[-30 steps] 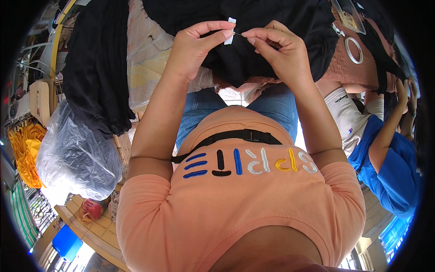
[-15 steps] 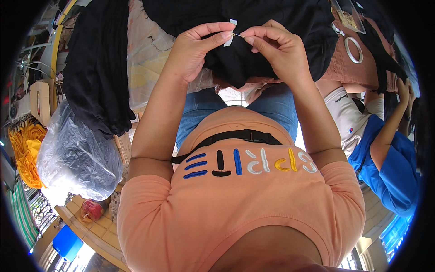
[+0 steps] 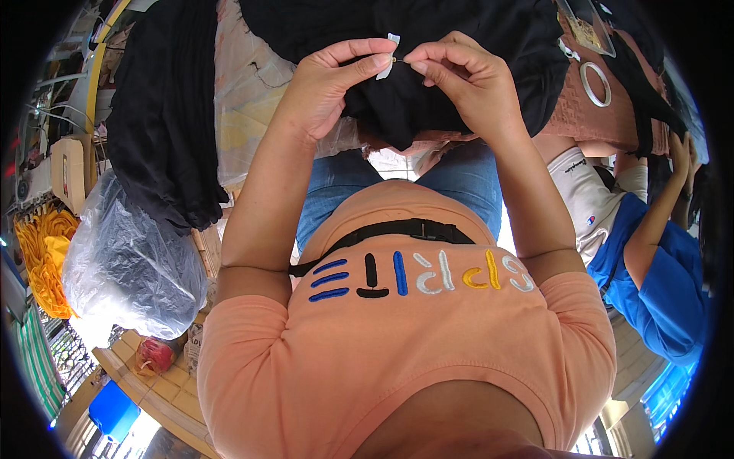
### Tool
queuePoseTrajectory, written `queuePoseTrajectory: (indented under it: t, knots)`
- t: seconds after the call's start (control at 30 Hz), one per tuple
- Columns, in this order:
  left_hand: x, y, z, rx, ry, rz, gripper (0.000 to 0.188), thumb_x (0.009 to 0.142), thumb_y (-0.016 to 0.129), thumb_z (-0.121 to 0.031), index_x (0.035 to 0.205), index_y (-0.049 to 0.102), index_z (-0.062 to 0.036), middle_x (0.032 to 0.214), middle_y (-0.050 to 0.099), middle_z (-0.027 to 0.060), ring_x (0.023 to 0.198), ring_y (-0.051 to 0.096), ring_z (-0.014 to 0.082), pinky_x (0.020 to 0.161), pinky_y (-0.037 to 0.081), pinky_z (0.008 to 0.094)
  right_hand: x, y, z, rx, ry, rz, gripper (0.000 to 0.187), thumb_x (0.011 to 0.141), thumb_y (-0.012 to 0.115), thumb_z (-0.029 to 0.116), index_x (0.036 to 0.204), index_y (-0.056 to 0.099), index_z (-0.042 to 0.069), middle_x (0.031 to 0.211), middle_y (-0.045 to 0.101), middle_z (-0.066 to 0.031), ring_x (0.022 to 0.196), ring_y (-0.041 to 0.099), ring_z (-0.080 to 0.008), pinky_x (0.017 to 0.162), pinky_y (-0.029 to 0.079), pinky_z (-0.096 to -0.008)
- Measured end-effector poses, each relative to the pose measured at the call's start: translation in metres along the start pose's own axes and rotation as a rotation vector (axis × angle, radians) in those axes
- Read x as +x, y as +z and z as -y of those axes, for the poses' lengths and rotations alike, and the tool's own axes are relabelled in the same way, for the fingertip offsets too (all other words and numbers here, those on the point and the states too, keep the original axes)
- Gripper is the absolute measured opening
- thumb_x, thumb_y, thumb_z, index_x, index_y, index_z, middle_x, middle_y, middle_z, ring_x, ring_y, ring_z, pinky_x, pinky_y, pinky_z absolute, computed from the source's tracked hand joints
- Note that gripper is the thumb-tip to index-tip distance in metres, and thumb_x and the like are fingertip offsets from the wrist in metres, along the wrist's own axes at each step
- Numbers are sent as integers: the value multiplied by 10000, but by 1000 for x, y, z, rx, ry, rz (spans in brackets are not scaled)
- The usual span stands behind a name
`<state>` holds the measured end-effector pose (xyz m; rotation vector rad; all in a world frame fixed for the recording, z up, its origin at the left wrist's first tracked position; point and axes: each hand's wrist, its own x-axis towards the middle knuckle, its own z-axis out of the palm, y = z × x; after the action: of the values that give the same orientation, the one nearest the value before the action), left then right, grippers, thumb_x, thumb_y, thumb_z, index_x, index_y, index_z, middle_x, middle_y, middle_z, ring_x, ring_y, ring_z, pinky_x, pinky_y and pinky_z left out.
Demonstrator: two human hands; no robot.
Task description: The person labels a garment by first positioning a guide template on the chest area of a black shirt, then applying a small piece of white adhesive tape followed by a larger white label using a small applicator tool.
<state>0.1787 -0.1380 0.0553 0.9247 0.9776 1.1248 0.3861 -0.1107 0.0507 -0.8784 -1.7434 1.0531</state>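
Note:
Above the black cloth (image 3: 405,99), my two hands are close together at chest height. Thumb and forefinger of my left hand (image 3: 330,80) pinch a small white strip (image 3: 394,40), perhaps a label, its two ends showing above and below the fingertips. A thin, dark, pin-like piece (image 3: 400,60) with a yellowish end spans the short gap from the strip to my right hand (image 3: 470,76). The right thumb and forefinger are closed on its other end. It is too small to tell whether it is a needle or a safety pin.
A white ring (image 3: 596,84) lies on the brownish-pink cloth (image 3: 566,107) to the right, near a clear plastic box (image 3: 592,30). Black fabric (image 3: 164,115) hangs at the left above a clear plastic bag (image 3: 130,268). A person in blue (image 3: 665,283) works at the right.
The right fingertips have shifted very slightly left, closer to the white strip. My left hand keeps its pinch, almost unmoved.

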Motion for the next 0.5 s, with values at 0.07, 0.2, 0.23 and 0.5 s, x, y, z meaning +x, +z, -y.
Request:
queuePoseTrajectory:
  t: [0.07, 0.2, 0.23, 0.5]
  knots:
    - [0, 0, 0, -8, -7, -6, 251, 876, 736, -88, 1125, 720, -57, 1097, 713, 46, 992, 645, 114, 924, 491, 250, 0, 0, 0, -6, 8, -7, 106, 870, 710, 53, 971, 743, 50, 805, 590, -24, 700, 631, -108, 657, 507, -236]
    - [1, 0, 0, -37, 4, -3, 248, 877, 736, -89, 1122, 722, -56, 1095, 714, 49, 994, 647, 117, 927, 490, 249, 0, -5, 2, -68, -13, -1, 112, 873, 703, 39, 979, 739, 43, 812, 592, -18, 715, 619, -101, 668, 492, -227]
    - [2, -1, 0, -35, 1, -4, 247, 877, 736, -89, 1121, 722, -56, 1094, 714, 49, 995, 647, 117, 927, 490, 250, -1, -6, 4, -72, -11, 6, 116, 882, 692, 24, 990, 735, 31, 825, 590, -6, 731, 600, -82, 675, 476, -211]
    - [3, 0, -2, -36, -8, 3, 250, 873, 740, -86, 1120, 722, -54, 1094, 715, 52, 1004, 652, 121, 928, 494, 249, -1, -7, 2, -88, -36, -21, 132, 838, 731, 44, 967, 743, 66, 797, 606, -38, 739, 628, -141, 689, 496, -262]
